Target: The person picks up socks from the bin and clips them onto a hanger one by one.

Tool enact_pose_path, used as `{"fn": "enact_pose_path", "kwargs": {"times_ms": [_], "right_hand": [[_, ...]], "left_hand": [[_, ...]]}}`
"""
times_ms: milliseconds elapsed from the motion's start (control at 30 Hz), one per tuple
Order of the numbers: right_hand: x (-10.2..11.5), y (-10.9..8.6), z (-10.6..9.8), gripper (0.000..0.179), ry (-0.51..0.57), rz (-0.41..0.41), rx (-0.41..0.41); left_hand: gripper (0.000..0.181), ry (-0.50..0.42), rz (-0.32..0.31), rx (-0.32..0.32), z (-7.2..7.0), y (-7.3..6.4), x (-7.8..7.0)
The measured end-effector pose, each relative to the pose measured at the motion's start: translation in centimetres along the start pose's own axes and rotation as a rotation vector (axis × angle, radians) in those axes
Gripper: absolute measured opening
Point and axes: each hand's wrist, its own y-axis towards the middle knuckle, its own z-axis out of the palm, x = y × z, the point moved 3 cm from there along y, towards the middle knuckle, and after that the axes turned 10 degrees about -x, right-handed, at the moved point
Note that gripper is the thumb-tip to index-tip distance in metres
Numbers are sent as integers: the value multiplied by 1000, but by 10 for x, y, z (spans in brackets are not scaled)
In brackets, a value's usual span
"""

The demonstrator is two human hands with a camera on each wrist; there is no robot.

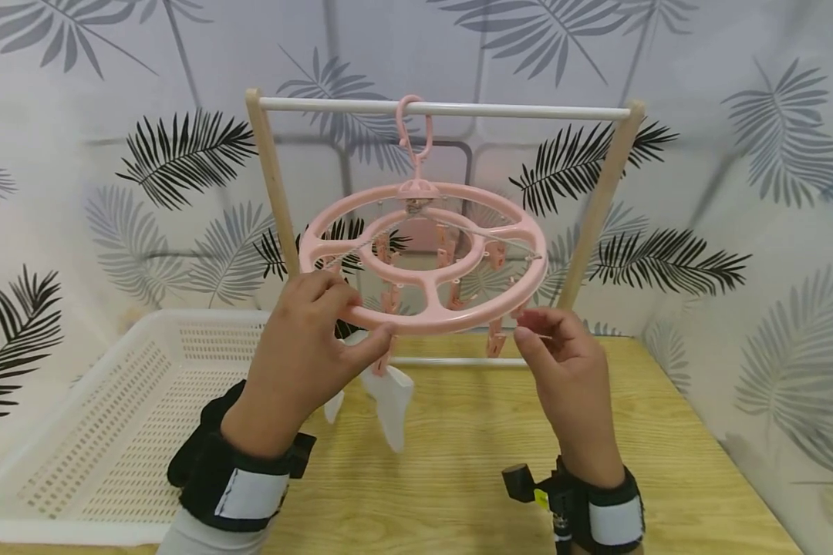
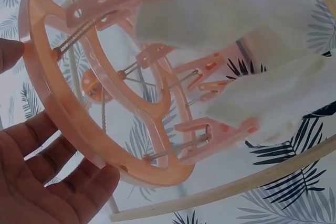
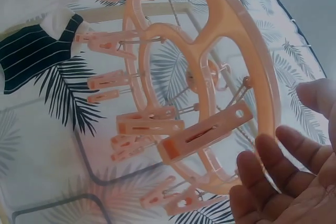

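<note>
A pink round clip hanger (image 1: 430, 312) hangs by its hook from a rack's white bar. My left hand (image 1: 305, 347) holds its left front rim, thumb at the front edge; in the left wrist view, thumb and fingertips touch the outer rim (image 2: 68, 124). My right hand (image 1: 565, 362) is beside the right front rim near a hanging clothespin (image 1: 496, 339), fingers loosely bent; in the right wrist view the fingertips are close to the rim and grip nothing. White socks (image 1: 392, 401) hang from clips on the left side. A dark striped cloth (image 3: 37, 53) with white shows in the right wrist view.
The rack has wooden side posts (image 1: 600, 208) and a white top bar (image 1: 514, 111). A white perforated basket (image 1: 139, 439) stands at the left, with a black cloth (image 1: 204, 432) at its right side. Beneath everything is a wood-grain table (image 1: 472, 462); leaf-patterned covering (image 1: 770, 308) backs it.
</note>
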Motion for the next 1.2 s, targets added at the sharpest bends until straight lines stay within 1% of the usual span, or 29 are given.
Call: {"fn": "enact_pose_path", "kwargs": {"times_ms": [100,167,267,367,433,600,667,833,900,1067,1200], "right_hand": [[-3,2,4,37,12,18,61],[-6,2,8,38,41,43,113],[-11,3,13,33,102,61,195],[-15,3,17,29,159,65,250],[-16,3,19,29,188,77,268],[-17,1,24,30,218,125,296],[-16,-1,26,30,223,130,312],[-15,-4,33,24,268,101,366],[-14,-6,36,23,281,103,386],[-13,-10,43,25,292,114,421],[-12,-13,49,26,302,100,451]], "left_hand": [[31,-13,11,-5,-1,0,1],[31,-21,22,-9,-1,0,2],[31,-23,36,-10,-3,0,4],[32,-16,40,0,-4,1,6],[33,-14,39,6,-5,2,7],[32,-21,38,15,-7,2,9],[32,-20,33,19,-7,2,10],[33,-10,23,27,-8,1,12],[33,-12,23,29,-8,2,12],[31,-17,23,28,-8,2,12],[32,-11,17,40,-7,2,13]]}}
